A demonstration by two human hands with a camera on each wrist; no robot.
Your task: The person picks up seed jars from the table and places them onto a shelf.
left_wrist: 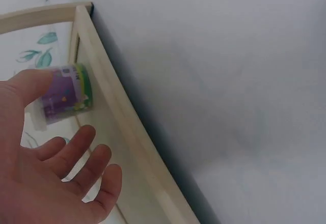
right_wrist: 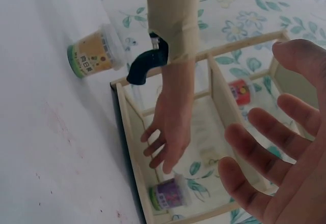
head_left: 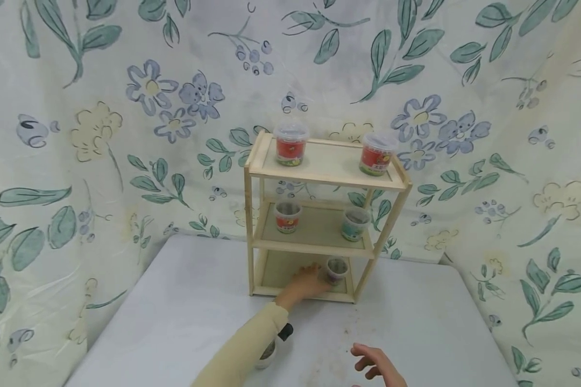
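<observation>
On the bottom board of a small wooden shelf [head_left: 314,251], a clear plastic cup with a purple label [head_left: 336,270] stands at the right end. My left hand [head_left: 310,282] reaches in just left of this cup. In the left wrist view its thumb overlaps the purple cup [left_wrist: 66,94], while the other fingers stay loose and spread; contact is hard to tell. My right hand [head_left: 378,363] hovers above the table at the lower right, its fingers [right_wrist: 252,150] loosely bent around nothing.
Two lidded red-labelled cups [head_left: 290,150] sit on the top board. The middle board bears a red-labelled cup [head_left: 288,217] and a teal-labelled cup [head_left: 355,224]. A cup with an orange label [right_wrist: 91,55] stands on the white table [head_left: 193,301], partly behind my left sleeve.
</observation>
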